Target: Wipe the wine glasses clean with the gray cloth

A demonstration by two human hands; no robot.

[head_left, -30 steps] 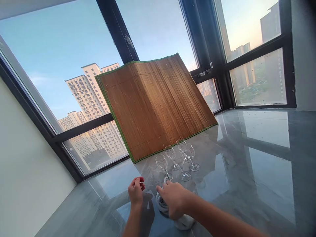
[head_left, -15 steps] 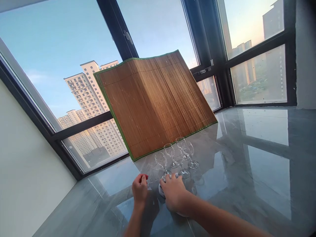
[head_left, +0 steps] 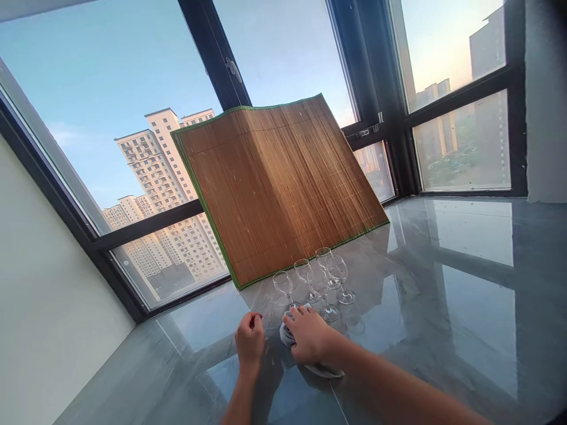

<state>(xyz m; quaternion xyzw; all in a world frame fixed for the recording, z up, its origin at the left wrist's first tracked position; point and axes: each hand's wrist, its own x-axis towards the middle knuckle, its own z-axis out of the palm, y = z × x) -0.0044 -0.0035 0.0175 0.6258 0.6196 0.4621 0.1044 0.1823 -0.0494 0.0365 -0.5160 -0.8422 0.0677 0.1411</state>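
My right hand lies over a bunched grey-white cloth, fingers bent down on it and pressing it to the glossy grey stone surface. Part of the cloth trails out below the wrist. Just beyond the fingertips stands a stemmed glass, its foot partly hidden by the hand and cloth. Several more clear stemmed glasses stand upright in a close group behind and to the right. To the left of the cloth, my left hand is curled into a loose fist, apart from the glasses, with nothing visible in it.
A brown bamboo mat with green edging leans upright against the window behind the glasses. Dark window frames border the grey stone surface, which reflects the light. A pale wall rises on the left.
My right hand and the cloth have shifted slightly left and away from me. The nearest left glass has moved a little left. My left hand stays curled in about the same place.
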